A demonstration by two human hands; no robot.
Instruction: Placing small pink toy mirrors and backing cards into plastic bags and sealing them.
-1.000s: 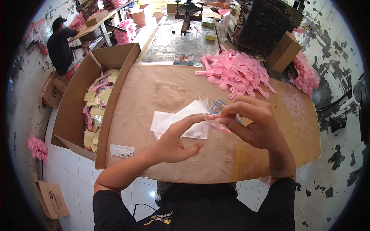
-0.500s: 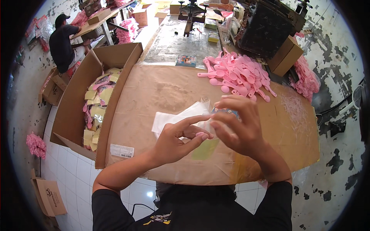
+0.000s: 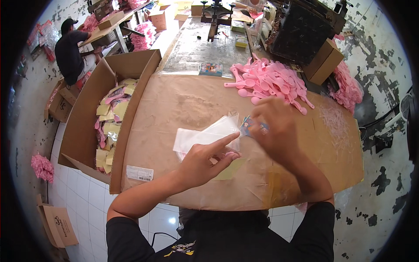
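Observation:
My left hand [image 3: 208, 160] is over the near middle of the table. Its index finger points out, while the thumb and the other fingers close together around a small bit of pink I cannot make out. Just below these fingers shows a pale yellow-green piece [image 3: 230, 171], perhaps inside clear plastic. Clear plastic bags [image 3: 198, 136] lie in a fanned stack beyond the left hand. My right hand [image 3: 276, 129] is smeared by motion, so its fingers cannot be read. It hovers by several blue printed cards [image 3: 247, 126], near the heap of pink spoons [image 3: 273, 83].
A long open carton [image 3: 136, 118] along the left holds bagged pink spoons with yellow cards. Another printed card [image 3: 211, 69] lies farther back. A dark machine [image 3: 299, 32] and a brown box [image 3: 324, 61] stand at the back right. A co-worker [image 3: 70, 56] sits at the far left.
My right hand has drawn away from the left hand, upward and slightly right, uncovering more of the bags and blue cards. The left hand has stayed nearly in place.

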